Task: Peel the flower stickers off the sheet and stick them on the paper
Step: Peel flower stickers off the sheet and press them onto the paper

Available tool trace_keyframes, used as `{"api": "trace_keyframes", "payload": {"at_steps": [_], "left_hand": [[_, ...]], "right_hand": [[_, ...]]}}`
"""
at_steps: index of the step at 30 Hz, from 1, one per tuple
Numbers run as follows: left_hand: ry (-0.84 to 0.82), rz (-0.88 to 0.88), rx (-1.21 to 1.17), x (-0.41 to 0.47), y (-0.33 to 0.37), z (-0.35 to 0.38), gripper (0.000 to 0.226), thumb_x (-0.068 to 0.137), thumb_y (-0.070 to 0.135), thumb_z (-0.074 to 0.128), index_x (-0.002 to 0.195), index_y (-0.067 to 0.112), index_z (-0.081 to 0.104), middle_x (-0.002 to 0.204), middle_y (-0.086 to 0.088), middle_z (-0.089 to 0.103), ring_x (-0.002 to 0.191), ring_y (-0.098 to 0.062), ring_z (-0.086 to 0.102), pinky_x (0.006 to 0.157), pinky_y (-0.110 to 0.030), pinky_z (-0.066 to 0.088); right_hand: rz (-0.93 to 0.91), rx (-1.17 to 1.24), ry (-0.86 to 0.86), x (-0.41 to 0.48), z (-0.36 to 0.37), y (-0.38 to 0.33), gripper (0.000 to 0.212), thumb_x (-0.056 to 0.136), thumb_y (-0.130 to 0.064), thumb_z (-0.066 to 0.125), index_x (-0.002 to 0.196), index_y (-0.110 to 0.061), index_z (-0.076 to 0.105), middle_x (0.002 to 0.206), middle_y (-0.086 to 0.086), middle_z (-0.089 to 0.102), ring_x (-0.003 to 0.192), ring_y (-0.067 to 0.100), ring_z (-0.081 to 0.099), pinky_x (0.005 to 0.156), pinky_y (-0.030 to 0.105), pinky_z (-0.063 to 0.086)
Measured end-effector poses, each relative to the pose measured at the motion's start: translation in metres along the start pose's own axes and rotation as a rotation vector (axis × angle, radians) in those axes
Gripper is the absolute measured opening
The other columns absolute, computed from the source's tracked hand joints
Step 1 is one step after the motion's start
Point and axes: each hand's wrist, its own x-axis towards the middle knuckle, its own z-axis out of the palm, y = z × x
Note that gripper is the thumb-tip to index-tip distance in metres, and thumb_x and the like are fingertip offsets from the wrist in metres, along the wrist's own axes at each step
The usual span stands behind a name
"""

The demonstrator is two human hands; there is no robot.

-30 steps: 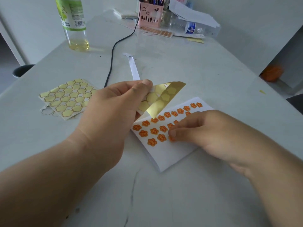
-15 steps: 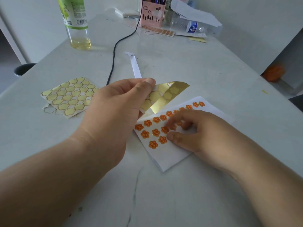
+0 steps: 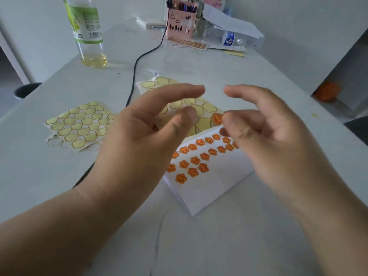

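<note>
The white paper point(image 3: 209, 192) has the sticker sheet point(image 3: 201, 108) just behind it, close for short trips. Over the paper's far edge the left hand point(image 3: 139, 140) hovers with its fingers spread and empty. The right hand point(image 3: 264, 136) seems to pinch one flower sticker point(image 3: 217, 118), ready for placing.

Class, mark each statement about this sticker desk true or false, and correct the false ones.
1. The clear plastic bottle with a green label stands upright on the grey table. True.
2. The white paper bears no orange flower stickers. False: several rows are stuck on it.
3. A black cable runs across the table. True.
4. The pink pen holder lies beside the paper. False: it stands at the table's far end.
5. The left hand grips the bottle. False: it is well apart from the bottle, with its fingers stretched out.
</note>
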Motion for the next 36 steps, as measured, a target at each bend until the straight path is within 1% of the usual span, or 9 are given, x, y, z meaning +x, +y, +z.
{"api": "trace_keyframes", "payload": {"at_steps": [2,4,7,9,15,24,29,32,36], "left_hand": [[-0.009,0.005,0.017,-0.002,0.001,0.001,0.031,0.098,0.033,0.071,0.124,0.051,0.076,0.1,0.001,0.084,0.091,-0.025,0.081,0.079,-0.045,0.069],[-0.025,0.004,0.059,-0.003,0.003,0.0,0.031,0.097,0.039,0.075,0.128,0.045,0.076,0.109,0.022,0.083,0.1,-0.002,0.08,0.081,-0.017,0.063],[0.012,0.085,0.269,-0.004,0.007,0.001,0.039,0.09,0.054,0.08,0.127,0.041,0.077,0.103,0.035,0.078,0.082,0.013,0.076,0.068,-0.003,0.055],[0.057,0.105,0.364,-0.002,0.005,0.0,0.026,0.091,0.051,0.08,0.116,0.044,0.078,0.098,0.041,0.072,0.073,0.018,0.071,0.059,0.003,0.046],[0.063,0.093,0.361,0.001,0.008,0.0,0.004,0.086,0.065,0.073,0.086,0.06,0.072,0.085,0.033,0.075,0.066,0.003,0.073,0.049,-0.006,0.048],[0.051,0.065,0.378,-0.002,0.014,0.001,0.012,0.086,0.057,0.077,0.076,0.059,0.071,0.076,0.04,0.073,0.066,0.01,0.072,0.051,-0.001,0.045],[0.071,0.002,0.358,-0.003,0.011,0.0,0.014,0.082,0.061,0.076,0.07,0.053,0.078,0.07,0.036,0.074,0.065,0.01,0.072,0.051,-0.003,0.047],[0.071,-0.044,0.321,-0.004,0.013,0.001,0.004,0.08,0.062,0.076,0.081,0.059,0.079,0.068,0.032,0.075,0.065,0.009,0.073,0.051,-0.004,0.048],[0.08,-0.115,0.243,-0.004,0.013,0.0,0.011,0.077,0.062,0.075,0.083,0.055,0.081,0.067,0.017,0.08,0.062,-0.006,0.078,0.056,-0.026,0.064]], "right_hand": [[-0.075,-0.106,0.009,-0.001,0.002,0.001,0.029,0.093,-0.05,0.068,0.122,-0.052,0.063,0.108,-0.024,0.075,0.098,-0.004,0.072,0.075,0.009,0.054],[-0.107,-0.154,0.046,-0.002,0.002,-0.001,0.026,0.095,-0.045,0.071,0.12,-0.049,0.064,0.108,-0.026,0.074,0.097,-0.005,0.072,0.074,0.008,0.055],[-0.139,-0.193,0.059,-0.004,0.002,-0.002,0.024,0.097,-0.046,0.07,0.12,-0.044,0.066,0.106,-0.025,0.073,0.097,-0.001,0.072,0.074,0.012,0.056],[-0.196,-0.335,0.057,-0.003,0.002,-0.001,0.025,0.096,-0.048,0.066,0.12,-0.041,0.069,0.102,-0.02,0.072,0.098,0.002,0.069,0.078,0.016,0.055],[-0.347,-0.536,0.15,0.0,0.001,0.001,0.026,0.095,-0.039,0.07,0.117,-0.027,0.076,0.114,-0.004,0.064,0.102,0.01,0.061,0.087,0.033,0.054],[-0.398,-0.489,0.149,-0.001,-0.002,0.002,0.017,0.094,-0.027,0.076,0.111,-0.026,0.078,0.107,-0.004,0.064,0.096,0.001,0.059,0.084,0.024,0.053],[-0.497,-0.558,0.187,-0.001,-0.001,0.002,0.013,0.095,-0.025,0.076,0.107,-0.022,0.081,0.103,0.004,0.066,0.089,0.01,0.057,0.082,0.028,0.051],[-0.544,-0.575,0.21,-0.001,0.0,0.002,0.013,0.096,-0.027,0.076,0.106,-0.021,0.081,0.101,0.006,0.067,0.086,0.022,0.065,0.081,0.037,0.053],[-0.582,-0.57,0.236,0.0,0.001,0.003,0.014,0.097,-0.029,0.075,0.106,-0.02,0.082,0.099,0.01,0.066,0.082,0.032,0.066,0.077,0.044,0.052]]}}
